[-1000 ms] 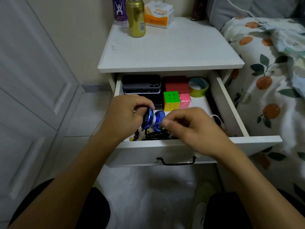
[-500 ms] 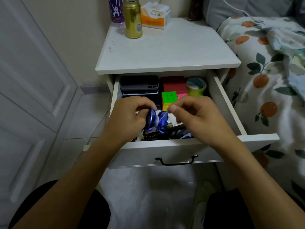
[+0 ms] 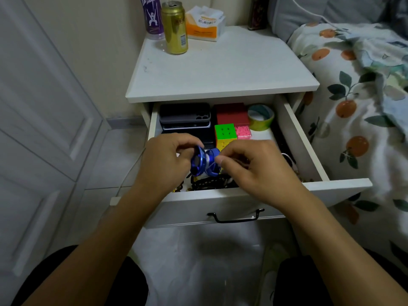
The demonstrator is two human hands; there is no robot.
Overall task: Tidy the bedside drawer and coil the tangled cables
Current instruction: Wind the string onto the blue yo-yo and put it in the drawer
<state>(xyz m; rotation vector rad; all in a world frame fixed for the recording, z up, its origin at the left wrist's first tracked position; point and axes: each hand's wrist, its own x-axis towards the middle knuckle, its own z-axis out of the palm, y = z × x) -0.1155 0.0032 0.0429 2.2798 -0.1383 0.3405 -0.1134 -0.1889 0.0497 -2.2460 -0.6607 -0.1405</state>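
Since half a second ago the right hand has dropped slightly beside the shiny blue metal yo-yo, its thumb and forefinger pinched together at the yo-yo's right half; what they pinch is too small to tell. The left hand grips the yo-yo's left half, above the front edge of the open white bedside drawer. A thin white cable lies by the drawer's right wall.
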